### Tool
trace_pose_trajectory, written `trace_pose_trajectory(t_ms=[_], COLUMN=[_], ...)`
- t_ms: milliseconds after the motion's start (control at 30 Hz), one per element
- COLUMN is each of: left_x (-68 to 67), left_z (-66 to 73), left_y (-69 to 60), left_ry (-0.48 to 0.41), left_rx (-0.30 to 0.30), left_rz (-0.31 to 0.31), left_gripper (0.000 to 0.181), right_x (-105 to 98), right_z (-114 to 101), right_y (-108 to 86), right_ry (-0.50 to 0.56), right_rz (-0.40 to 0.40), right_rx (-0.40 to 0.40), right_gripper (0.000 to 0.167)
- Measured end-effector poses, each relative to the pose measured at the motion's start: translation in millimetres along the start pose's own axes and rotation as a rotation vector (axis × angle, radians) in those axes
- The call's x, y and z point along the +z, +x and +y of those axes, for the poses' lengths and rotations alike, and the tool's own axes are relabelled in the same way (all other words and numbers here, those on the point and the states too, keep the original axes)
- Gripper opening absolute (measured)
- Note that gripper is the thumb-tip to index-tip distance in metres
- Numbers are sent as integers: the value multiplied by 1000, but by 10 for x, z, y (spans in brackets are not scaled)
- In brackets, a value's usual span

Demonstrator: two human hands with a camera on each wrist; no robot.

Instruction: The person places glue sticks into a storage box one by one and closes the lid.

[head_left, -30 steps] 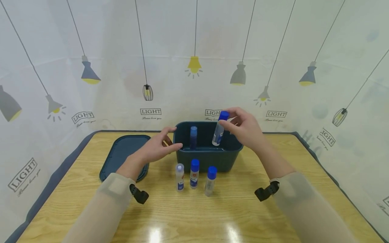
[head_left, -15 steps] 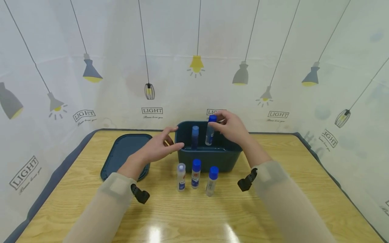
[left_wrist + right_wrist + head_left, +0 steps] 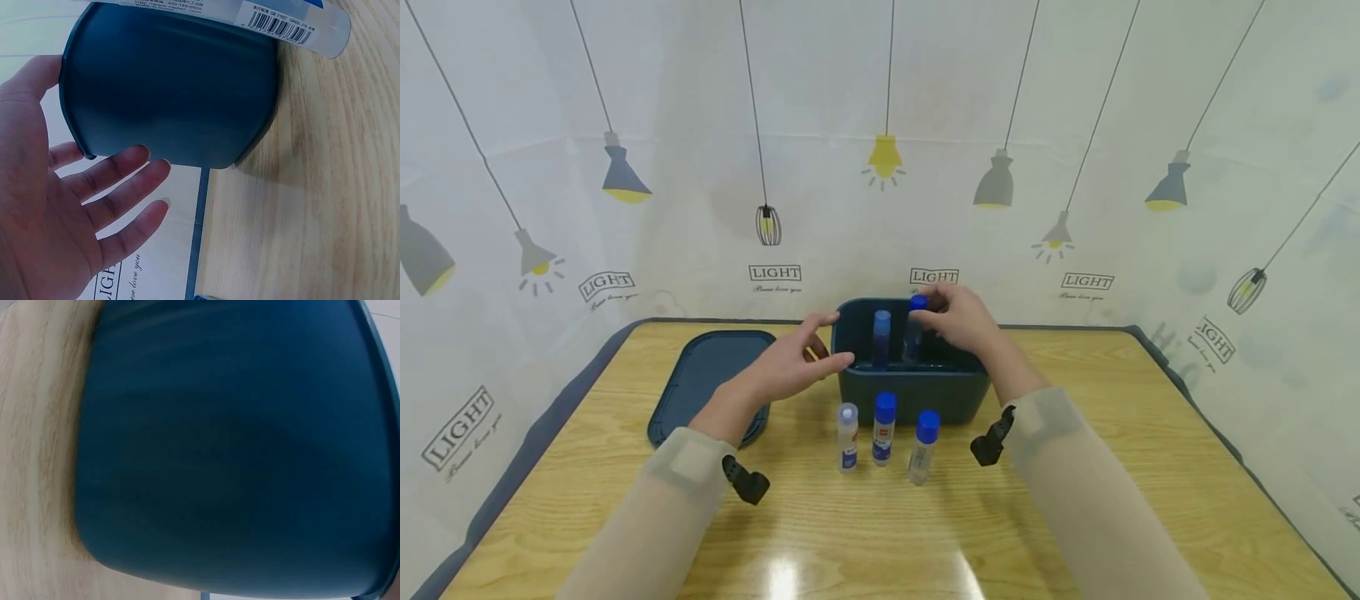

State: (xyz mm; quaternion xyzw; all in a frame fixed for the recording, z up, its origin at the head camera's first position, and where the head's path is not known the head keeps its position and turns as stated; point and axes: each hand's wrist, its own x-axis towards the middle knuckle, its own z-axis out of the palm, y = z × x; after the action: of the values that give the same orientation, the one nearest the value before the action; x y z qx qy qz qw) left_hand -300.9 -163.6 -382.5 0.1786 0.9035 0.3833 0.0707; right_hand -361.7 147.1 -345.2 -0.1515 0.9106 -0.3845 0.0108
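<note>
Surface (image 3: 1150, 500): wood-grained, its near edge out of view;
Front row: right glue stick (image 3: 923, 447), left glue stick (image 3: 847, 437) and middle glue stick (image 3: 883, 429), all upright midway between the surface's side edges;
Lid (image 3: 700, 387): flat, toward the far left corner;
Box (image 3: 917, 398): open-topped, near the middle of the far edge;
Left grip (image 3: 790, 362): spread wide, thumb and forefinger at the rim's left end; apparently steadying the box;
Boxing step: judged to be setting a second stick into the box; the next move seems to call for a settled base, then a gentle release and a lift clear of the rim;
Standing glue stick (image 3: 882, 337): upright inside the box, left of the held one;
Held glue stick (image 3: 913, 340): inside the box, below the right grip (image 3: 961, 317); cannot tell whether its base touches down;
Right grip: narrow, pinching the blue cap (image 3: 918, 302);
Backdrop (image 3: 820, 108): lamp-printed, behind the far edge
</note>
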Motion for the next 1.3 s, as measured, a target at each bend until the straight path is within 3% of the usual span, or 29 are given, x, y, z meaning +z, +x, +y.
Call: trace_pose_trajectory(t_ms=[667, 1300], left_x=[-3, 20], left_z=[23, 32], left_y=[-20, -14], left_ry=[14, 9], left_rx=[-13, -26], left_rz=[13, 3], left_gripper=[88, 89], right_x=[113, 116], right_z=[100, 119], right_y=[46, 34], right_ry=[-64, 3], right_rz=[-98, -109], right_rx=[46, 63], right_gripper=[41, 40])
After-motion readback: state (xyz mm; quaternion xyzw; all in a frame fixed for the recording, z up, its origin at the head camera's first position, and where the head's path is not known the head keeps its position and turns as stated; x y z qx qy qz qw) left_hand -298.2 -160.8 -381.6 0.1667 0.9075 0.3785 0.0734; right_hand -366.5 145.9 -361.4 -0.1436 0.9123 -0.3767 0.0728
